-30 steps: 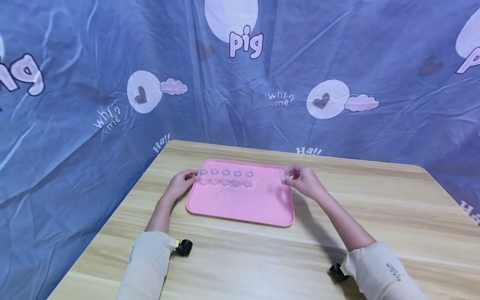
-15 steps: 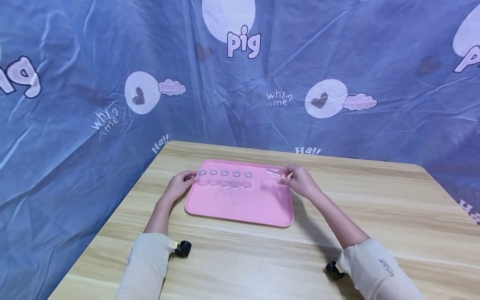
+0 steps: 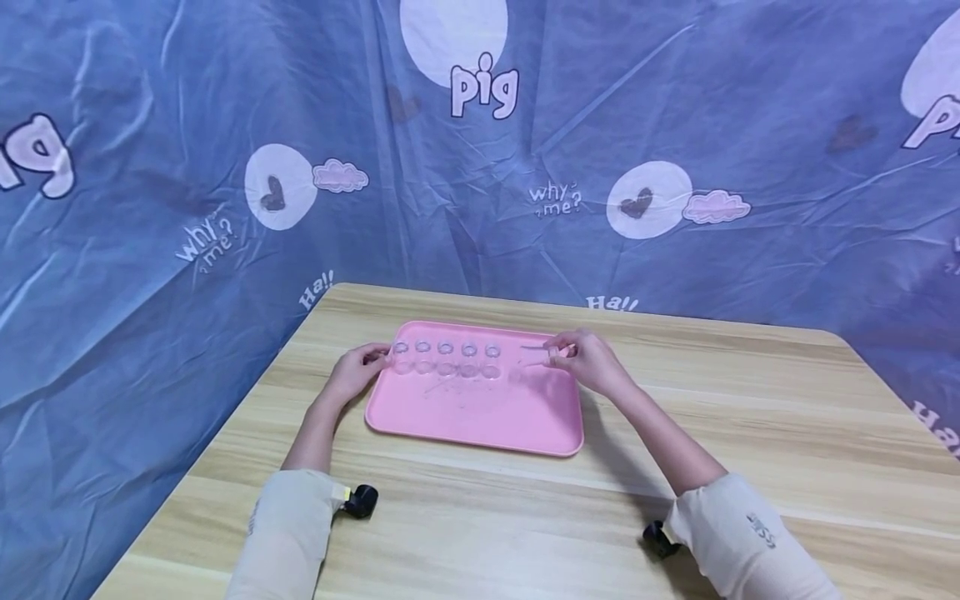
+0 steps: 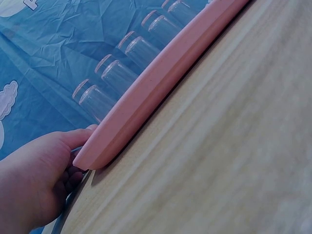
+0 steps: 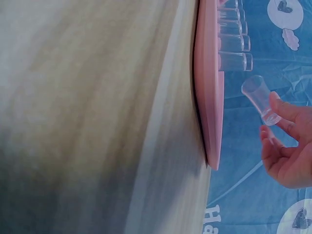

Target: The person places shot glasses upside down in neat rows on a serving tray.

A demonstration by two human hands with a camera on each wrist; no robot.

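Clear plastic or glass, the small cup looks light, stiff, slick and easily crushed or dropped; the right hand pinches it near its base, tilted above the pink tray; the left hand grips the tray's far-left corner.

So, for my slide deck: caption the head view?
Right hand carries a clear cup toward five cups on a pink tray.

tray: smooth pink plastic | cups: clear, probably plastic | table: matt wood-grain | backdrop: creased cloth
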